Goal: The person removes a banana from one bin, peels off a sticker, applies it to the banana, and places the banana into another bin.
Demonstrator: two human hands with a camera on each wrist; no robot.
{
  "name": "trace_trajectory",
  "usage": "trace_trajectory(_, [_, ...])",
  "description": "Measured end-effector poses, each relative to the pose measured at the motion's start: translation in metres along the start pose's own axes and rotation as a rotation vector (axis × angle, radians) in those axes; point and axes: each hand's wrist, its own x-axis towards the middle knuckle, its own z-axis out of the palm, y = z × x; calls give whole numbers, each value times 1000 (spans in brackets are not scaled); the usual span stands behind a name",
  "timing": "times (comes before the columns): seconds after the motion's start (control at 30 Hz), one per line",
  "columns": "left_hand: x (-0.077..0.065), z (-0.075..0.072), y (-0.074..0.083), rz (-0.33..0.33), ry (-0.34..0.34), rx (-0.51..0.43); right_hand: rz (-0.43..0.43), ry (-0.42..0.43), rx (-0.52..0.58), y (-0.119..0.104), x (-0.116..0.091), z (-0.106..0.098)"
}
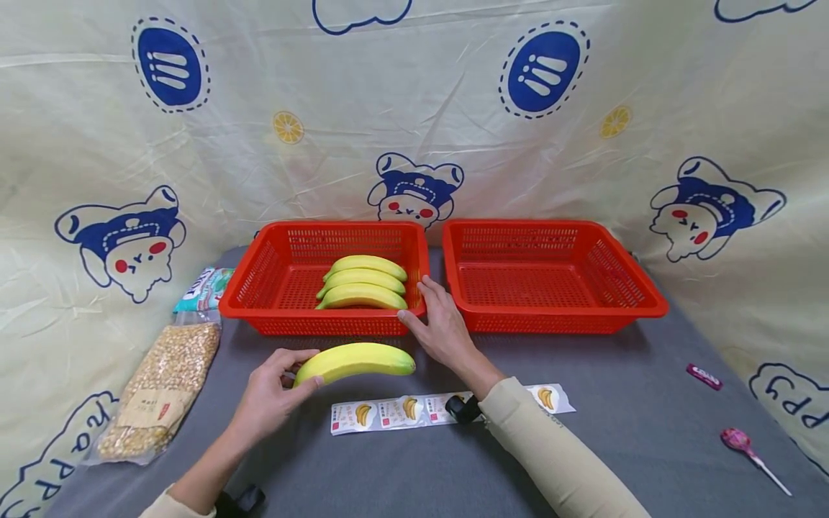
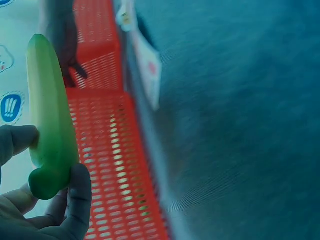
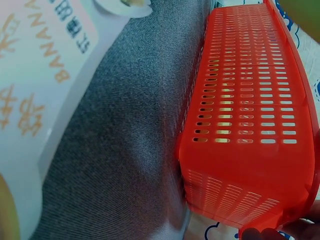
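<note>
A yellow banana (image 1: 355, 360) is pinched near its left end by my left hand (image 1: 275, 392), in front of the left red basket (image 1: 324, 325). The left wrist view has the banana (image 2: 50, 110) between thumb and fingertips, its stem end near the palm. My right hand (image 1: 443, 327) holds the front right corner of that basket, thumb at the front rim and fingers at the right side. Only some right fingers (image 3: 305, 227) show at that corner in the right wrist view. Several bananas (image 1: 363, 280) lie side by side inside the left basket.
A second red basket (image 1: 557, 323) stands to the right. A strip of banana labels (image 1: 395, 411) lies on the grey cloth, partly under my right forearm. At left are a bag of grains (image 1: 162, 388) and a blue packet (image 1: 202, 289). A wrapped candy (image 1: 704, 376) and a lollipop (image 1: 736, 439) lie right.
</note>
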Motion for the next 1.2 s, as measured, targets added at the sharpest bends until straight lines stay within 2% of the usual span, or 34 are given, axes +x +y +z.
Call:
trace_trajectory(0.27, [7,24,-3,-10,-80,3,2,-11,-2,-1,1,0])
trace_trajectory(0.4, [14,36,2,-26,-101,11,3,-28,-17,-2,2,-2])
trace_trajectory(0.57, [26,53,13,-11,-118,18,7,-44,-39,-3,3,-4])
trace_trajectory(0.83, [44,82,27,6,-193,33,18,-58,-34,-3,1,-3])
trace_trajectory(1.2, [53,101,36,52,-241,38,6,-38,-43,-3,1,-3])
